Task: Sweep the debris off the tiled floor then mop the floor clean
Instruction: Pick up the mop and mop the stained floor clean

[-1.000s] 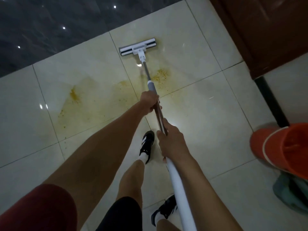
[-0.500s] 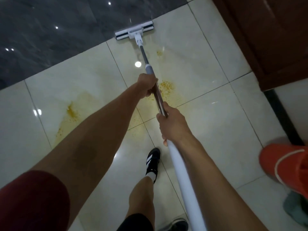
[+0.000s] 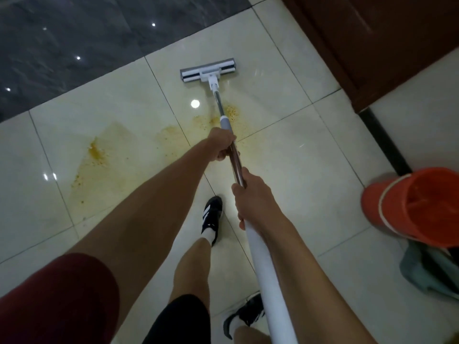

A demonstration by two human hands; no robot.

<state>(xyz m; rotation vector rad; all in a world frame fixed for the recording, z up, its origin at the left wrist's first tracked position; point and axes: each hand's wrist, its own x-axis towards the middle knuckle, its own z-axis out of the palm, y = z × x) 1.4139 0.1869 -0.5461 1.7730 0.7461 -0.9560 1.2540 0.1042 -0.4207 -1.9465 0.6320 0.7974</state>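
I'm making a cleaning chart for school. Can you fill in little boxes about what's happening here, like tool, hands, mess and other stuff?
tool: mop, flat head on the cream tiled floor
left hand: grips the handle farther down the pole, nearer the head
right hand: grips the handle higher up
mess: yellow stain left of the pole, speckled patch under it
other stuff: orange bucket at right, grey cloth beside it

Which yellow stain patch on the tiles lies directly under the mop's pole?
The speckled yellow patch just beyond the left hand; the other denser blotch sits far left.
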